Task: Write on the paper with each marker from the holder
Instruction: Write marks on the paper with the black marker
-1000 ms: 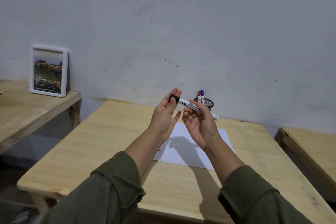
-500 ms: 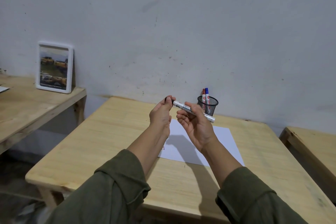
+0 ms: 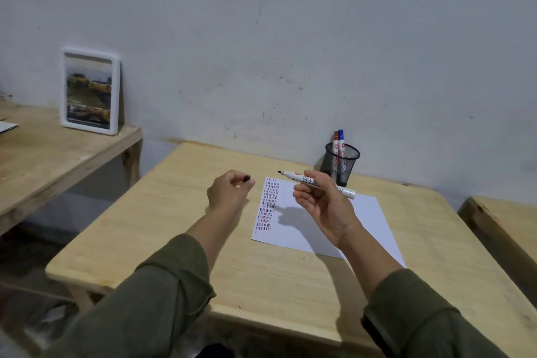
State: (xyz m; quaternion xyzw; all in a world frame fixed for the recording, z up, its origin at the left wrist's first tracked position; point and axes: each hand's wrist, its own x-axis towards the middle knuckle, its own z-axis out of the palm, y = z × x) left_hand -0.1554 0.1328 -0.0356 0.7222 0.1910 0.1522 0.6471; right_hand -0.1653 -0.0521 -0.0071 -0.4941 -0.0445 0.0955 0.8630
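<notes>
My right hand (image 3: 325, 203) holds a white marker (image 3: 305, 179) with a black tip, uncapped, its tip pointing left above the paper. My left hand (image 3: 229, 193) is closed on the marker's black cap (image 3: 247, 178), left of the sheet. The white paper (image 3: 348, 227) lies on the wooden table (image 3: 203, 256) and carries columns of short red, blue and black strokes (image 3: 268, 206) along its left side. Behind it stands a black mesh holder (image 3: 343, 163) with a red marker (image 3: 336, 141) and a blue marker (image 3: 341, 139) upright in it.
A white-framed picture (image 3: 90, 90) leans against the wall on a second wooden table (image 3: 58, 154) at the left. Another wooden table's edge (image 3: 505, 221) shows at the right. A grey wall rises right behind the holder.
My left hand pulled the black cap off the marker and moved left and down with it. My right hand lowered the marker over the paper. The camera tilted down, revealing the strokes.
</notes>
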